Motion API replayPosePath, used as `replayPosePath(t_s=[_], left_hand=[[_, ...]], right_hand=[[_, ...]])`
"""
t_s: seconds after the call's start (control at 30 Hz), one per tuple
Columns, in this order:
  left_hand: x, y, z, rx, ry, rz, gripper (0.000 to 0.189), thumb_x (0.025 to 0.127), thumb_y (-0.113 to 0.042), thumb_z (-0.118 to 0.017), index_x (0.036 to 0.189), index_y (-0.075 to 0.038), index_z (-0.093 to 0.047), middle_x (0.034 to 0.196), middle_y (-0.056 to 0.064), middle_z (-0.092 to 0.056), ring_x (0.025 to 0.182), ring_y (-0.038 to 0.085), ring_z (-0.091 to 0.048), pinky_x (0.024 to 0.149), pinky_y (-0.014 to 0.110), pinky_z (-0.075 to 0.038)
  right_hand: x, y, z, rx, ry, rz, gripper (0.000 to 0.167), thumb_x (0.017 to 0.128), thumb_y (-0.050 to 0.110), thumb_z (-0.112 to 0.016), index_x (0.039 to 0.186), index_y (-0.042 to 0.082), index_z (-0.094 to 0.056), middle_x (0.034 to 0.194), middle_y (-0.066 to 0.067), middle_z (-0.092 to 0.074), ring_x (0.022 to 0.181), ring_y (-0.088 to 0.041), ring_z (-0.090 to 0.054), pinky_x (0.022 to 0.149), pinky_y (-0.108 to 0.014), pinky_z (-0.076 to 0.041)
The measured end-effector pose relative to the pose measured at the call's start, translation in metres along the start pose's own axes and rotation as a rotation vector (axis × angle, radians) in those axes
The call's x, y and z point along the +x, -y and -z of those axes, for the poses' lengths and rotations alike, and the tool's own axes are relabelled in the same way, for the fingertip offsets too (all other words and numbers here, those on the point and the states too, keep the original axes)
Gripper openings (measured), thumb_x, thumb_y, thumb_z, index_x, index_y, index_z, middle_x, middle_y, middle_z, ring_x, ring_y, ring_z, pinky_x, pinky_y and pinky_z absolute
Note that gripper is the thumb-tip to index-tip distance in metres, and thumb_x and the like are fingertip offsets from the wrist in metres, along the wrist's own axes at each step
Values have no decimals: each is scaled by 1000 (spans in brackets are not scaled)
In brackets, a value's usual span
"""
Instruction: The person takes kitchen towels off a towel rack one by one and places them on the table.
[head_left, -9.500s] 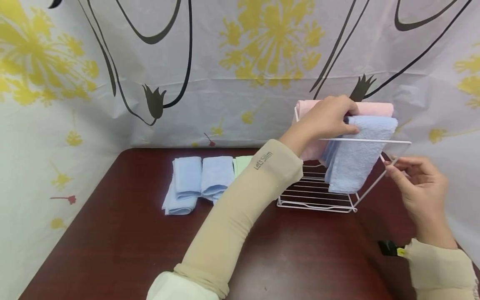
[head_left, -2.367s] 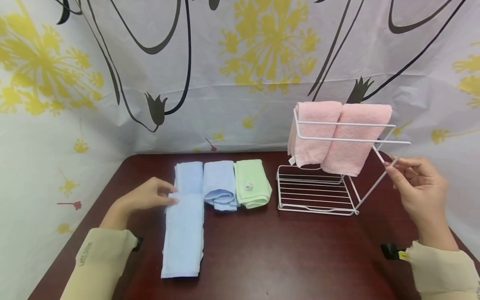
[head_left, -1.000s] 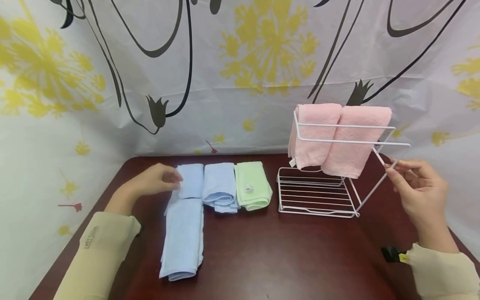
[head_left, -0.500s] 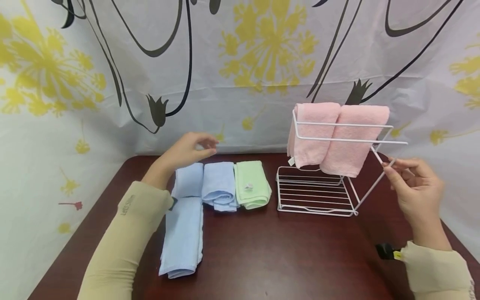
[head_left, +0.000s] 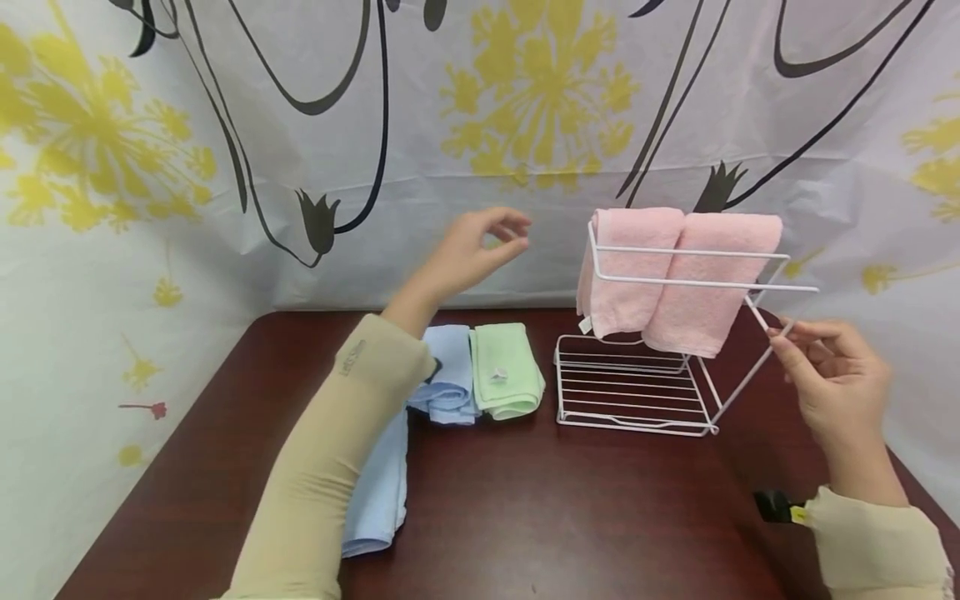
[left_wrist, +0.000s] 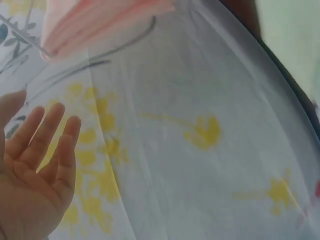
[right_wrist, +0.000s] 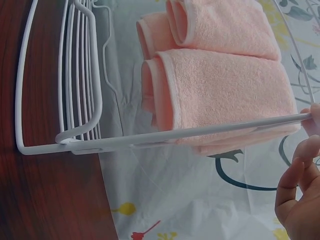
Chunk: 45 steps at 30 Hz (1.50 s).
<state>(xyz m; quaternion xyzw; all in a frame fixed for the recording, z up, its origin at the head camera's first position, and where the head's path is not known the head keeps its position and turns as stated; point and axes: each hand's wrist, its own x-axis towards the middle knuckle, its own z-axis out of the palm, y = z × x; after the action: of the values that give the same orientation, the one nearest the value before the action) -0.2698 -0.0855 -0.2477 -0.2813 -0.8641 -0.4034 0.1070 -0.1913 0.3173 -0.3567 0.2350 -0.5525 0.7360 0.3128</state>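
One sleeve (head_left: 330,450) partly hides blue towels (head_left: 453,362), the left hand (head_left: 472,248) relaxed, the right hand (head_left: 840,375) pinching the rack (right_wrist: 200,131) bearing pink towels (head_left: 686,315).

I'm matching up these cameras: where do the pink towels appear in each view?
Head: pink towels, right of centre.
Left wrist: pink towels, top left, blurred and cut off.
Right wrist: pink towels, upper right, partly behind a bar of the white rack.
Shared landmark: the flowered cloth behind them, in all three.
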Motion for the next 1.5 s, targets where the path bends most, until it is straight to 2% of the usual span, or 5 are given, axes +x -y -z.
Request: replayPosePath(t_s=[0.23, 0.67, 1.07, 1.3, 1.5], left_hand=[[32, -27, -20, -122, -86, -19, 35, 98, -25, -65, 130, -11, -62, 128, 4, -66, 106, 16, -64, 87, 28, -53], [74, -33, -53, -216, -7, 76, 41, 92, -25, -71, 129, -9, -62, 128, 9, -65, 106, 21, -65, 83, 19, -52], [84, -35, -63, -125, 92, 135, 48, 87, -33, -76, 128, -12, -65, 123, 1, -66, 109, 8, -56, 85, 13, -44], [86, -36, -72, -310, 101, 295, 39, 87, -25, -77, 123, -10, -68, 90, -1, -64, 69, 13, -58, 62, 23, -50], [85, -39, -74, -317, 67, 320, 35, 89, -21, -74, 121, -6, -69, 98, 4, -69, 68, 10, -58, 63, 22, -51]], right_hand=[[5, 3, 1, -70, -19, -3, 19, 83, -25, -59, 101, -22, -61, 92, -9, -76, 81, -12, -73, 52, -14, -43], [2, 0, 2, -116, 2, 11, 19, 83, -24, -59, 102, -21, -61, 94, -7, -76, 84, -11, -74, 54, -13, -45], [2, -2, 0, -67, -11, -7, 19, 83, -26, -58, 101, -22, -61, 92, -9, -76, 83, -13, -74, 52, -14, -44], [1, -1, 1, -41, -15, -9, 19, 82, -27, -56, 101, -22, -61, 91, -10, -76, 82, -14, -74, 52, -14, -43], [2, 0, 2, -83, -14, -6, 20, 83, -25, -59, 102, -22, -61, 92, -9, -75, 83, -12, -74, 53, -14, -43]])
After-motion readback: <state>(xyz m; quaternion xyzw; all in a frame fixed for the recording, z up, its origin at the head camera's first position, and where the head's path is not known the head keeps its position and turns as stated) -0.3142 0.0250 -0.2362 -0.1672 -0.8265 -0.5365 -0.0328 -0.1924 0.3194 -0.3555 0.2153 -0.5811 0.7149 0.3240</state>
